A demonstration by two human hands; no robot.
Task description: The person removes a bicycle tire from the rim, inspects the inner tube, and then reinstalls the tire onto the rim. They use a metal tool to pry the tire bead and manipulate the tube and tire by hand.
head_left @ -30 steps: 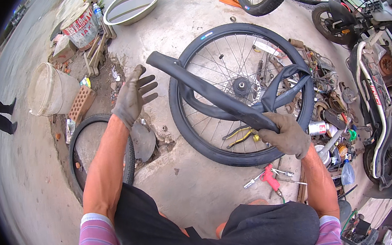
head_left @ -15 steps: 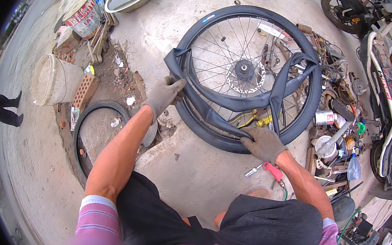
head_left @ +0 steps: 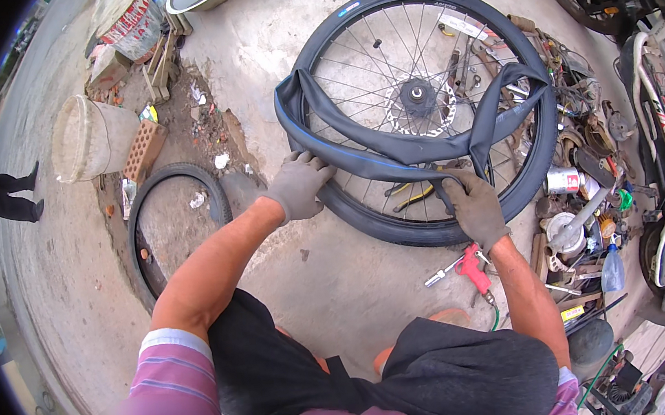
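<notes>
A spoked bicycle wheel (head_left: 519, 47) with a black tyre and brake disc lies flat. A flat black inner tube (head_left: 369, 166) with a blue stripe loops loosely across it. My gloved left hand (head_left: 301, 186) rests at the tyre's left edge, touching the tube, fingers slightly spread. My gloved right hand (head_left: 472, 212) pinches the tube at the wheel's lower right. Yellow-black pliers (head_left: 413, 198) show through the spokes. A red air gun (head_left: 473, 272) with a green hose lies below the wheel.
A small tyre (head_left: 220, 204), bucket (head_left: 83, 141), perforated brick (head_left: 146, 151) and basin (head_left: 210, 0) are left and back. Scattered tools and parts (head_left: 583, 244) and a scooter frame (head_left: 654, 154) line the right. Another person's legs (head_left: 12, 199) appear at far left.
The raised end of the tube has come down onto the wheel. My left hand moved rightward and down to the tyre's edge; my right hand stayed on the tube, shifting slightly.
</notes>
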